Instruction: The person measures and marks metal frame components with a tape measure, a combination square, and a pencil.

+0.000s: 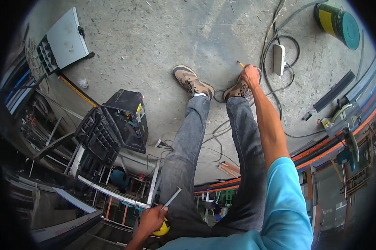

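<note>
My left hand is closed around a yellow tape measure beside my left thigh. A short length of its blade sticks out past the fingers, with a hooked end over the grey jeans. Farther out, my right hand reaches down in front of my right shoe. Its fingers are closed on a thin yellow pencil, whose end points up and left above the concrete floor. The fingers hide the rest of the pencil.
An open black toolbox stands at left near a metal frame. A white power strip and looped cables lie on the right, below a green bucket. A grey-lidded case sits at upper left.
</note>
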### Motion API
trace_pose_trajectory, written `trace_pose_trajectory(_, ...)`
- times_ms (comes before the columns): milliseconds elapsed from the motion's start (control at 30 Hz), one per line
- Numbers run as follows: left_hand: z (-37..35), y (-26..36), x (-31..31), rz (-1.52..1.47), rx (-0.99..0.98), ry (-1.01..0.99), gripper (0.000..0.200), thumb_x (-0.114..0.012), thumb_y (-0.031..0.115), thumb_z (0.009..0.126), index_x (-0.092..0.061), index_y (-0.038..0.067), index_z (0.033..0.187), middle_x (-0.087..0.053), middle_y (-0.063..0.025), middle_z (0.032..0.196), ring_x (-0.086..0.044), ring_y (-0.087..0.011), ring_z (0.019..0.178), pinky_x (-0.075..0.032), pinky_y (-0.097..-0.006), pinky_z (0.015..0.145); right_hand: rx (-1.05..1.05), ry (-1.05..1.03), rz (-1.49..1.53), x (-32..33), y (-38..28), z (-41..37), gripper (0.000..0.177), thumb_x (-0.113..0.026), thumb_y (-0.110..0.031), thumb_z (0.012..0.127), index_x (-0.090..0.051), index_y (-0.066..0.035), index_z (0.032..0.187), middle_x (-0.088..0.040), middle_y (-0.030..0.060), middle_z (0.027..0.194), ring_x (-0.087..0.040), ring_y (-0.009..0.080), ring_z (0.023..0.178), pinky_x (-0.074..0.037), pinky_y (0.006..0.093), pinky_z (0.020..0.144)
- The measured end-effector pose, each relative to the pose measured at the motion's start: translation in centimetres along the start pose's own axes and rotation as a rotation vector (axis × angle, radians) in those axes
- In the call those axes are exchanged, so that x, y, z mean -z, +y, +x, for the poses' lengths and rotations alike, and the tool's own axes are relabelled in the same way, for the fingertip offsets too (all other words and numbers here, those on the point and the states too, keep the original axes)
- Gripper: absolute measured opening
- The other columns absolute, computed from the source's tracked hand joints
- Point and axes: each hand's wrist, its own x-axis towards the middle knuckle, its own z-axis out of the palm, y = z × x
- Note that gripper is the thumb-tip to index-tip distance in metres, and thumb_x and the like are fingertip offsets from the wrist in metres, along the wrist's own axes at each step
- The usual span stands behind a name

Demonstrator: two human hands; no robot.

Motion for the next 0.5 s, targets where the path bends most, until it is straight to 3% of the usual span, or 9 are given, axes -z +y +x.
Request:
trace_pose_trajectory(33, 0.0, 0.8, 0.5, 0.017, -0.010, -0.009, 0.035, -0.047, 0.033, 0.090, -0.057, 0.001, 0.079, -0.057, -0.0230, 0.066, -0.057, -0.0437, 0.072, -0.043, -0.0490, 0.063, -0.147, 0.014, -0.091, 1.1, 0.9, -0.7, 0.022, -0.044, -0.008, 0.080, -0.060, 0.001, 0.091, -0.063, 0.0239, 0.083, -0.060, 0.0435, 0.078, -0.049, 0.0483, 0.071)
trace_pose_trajectory(67, 0.2, 1.0, 0.8, 0.025, -0.034, 0.006, 0.035, -0.047, 0.033, 0.090, -0.057, 0.001, 0.079, -0.057, -0.0230, 0.066, -0.057, -0.0437, 0.072, -0.043, -0.0490, 0.063, -0.150, 0.043, -0.086, 2.4, 0.7, 0.3, 0.022, -0.044, -0.008, 0.080, -0.060, 0.001, 0.091, -0.063, 0.0239, 0.083, -0.060, 0.0435, 0.078, -0.049, 0.0483, 0.071)
trace_pose_trajectory(133, 0.6, 1.3, 0.9, 0.134, -0.015, -0.007, 0.036, -0.048, 0.032, 0.090, -0.059, -0.001, 0.078, -0.059, -0.0203, 0.068, -0.060, -0.0370, 0.068, -0.044, -0.0412, 0.061, -0.071, 0.366, 0.052, 4.0, 0.2, 2.2, 0.019, -0.042, -0.008, 0.081, -0.057, 0.002, 0.089, -0.062, 0.0243, 0.083, -0.061, 0.0431, 0.077, -0.049, 0.0491, 0.070)
trace_pose_trajectory(200, 0.5, 1.0, 1.3, 0.090, -0.011, -0.047, 0.036, -0.049, 0.031, 0.089, -0.060, -0.002, 0.078, -0.058, -0.0200, 0.067, -0.060, -0.0337, 0.066, -0.044, -0.0396, 0.061, -0.051, 0.341, 0.085, 3.1, -0.9, 2.9, 0.018, -0.043, -0.008, 0.082, -0.056, 0.003, 0.088, -0.062, 0.0242, 0.082, -0.062, 0.0418, 0.076, -0.049, 0.0486, 0.068)
trace_pose_trajectory(267, 1.1, 1.5, 2.4, 0.045, 0.045, -0.123, 0.036, -0.049, 0.030, 0.089, -0.060, -0.002, 0.077, -0.057, -0.0181, 0.063, -0.059, -0.0290, 0.062, -0.043, -0.0378, 0.059, -0.175, 0.347, 0.136, 1.5, -3.4, 4.0, 0.017, -0.043, -0.009, 0.083, -0.055, 0.004, 0.087, -0.062, 0.0241, 0.081, -0.062, 0.0401, 0.075, -0.051, 0.0469, 0.067)
trace_pose_trajectory(333, 0.9, 0.8, 2.4, 0.024, 0.018, -0.067, 0.036, -0.050, 0.029, 0.089, -0.061, -0.003, 0.076, -0.055, -0.0164, 0.060, -0.057, -0.0256, 0.057, -0.042, -0.0370, 0.057, -0.121, 0.196, 0.048, -2.3, -5.8, 1.1, 0.019, -0.045, -0.009, 0.083, -0.059, 0.004, 0.087, -0.063, 0.0245, 0.085, -0.063, 0.0389, 0.077, -0.052, 0.0440, 0.069)
trace_pose_trajectory(400, 0.5, 1.0, 2.2, -0.003, 0.008, 0.002, 0.035, -0.050, 0.028, 0.089, -0.060, -0.002, 0.076, -0.056, -0.0161, 0.059, -0.057, -0.0272, 0.056, -0.042, -0.0375, 0.056, 0.145, -0.211, -0.061, -4.5, -7.9, -1.8, 0.020, -0.048, -0.009, 0.081, -0.064, 0.002, 0.086, -0.063, 0.0253, 0.088, -0.063, 0.0385, 0.081, -0.052, 0.0438, 0.073)
trace_pose_trajectory(500, 0.3, 1.4, 2.4, 0.021, 0.012, 0.013, 0.034, -0.051, 0.028, 0.089, -0.060, -0.002, 0.075, -0.056, -0.0158, 0.059, -0.057, -0.0286, 0.057, -0.043, -0.0375, 0.057, 0.199, -0.302, 0.010, -4.7, -9.0, -1.6, 0.021, -0.051, -0.010, 0.076, -0.064, 0.005, 0.084, -0.062, 0.0282, 0.088, -0.062, 0.0408, 0.083, -0.051, 0.0455, 0.074)
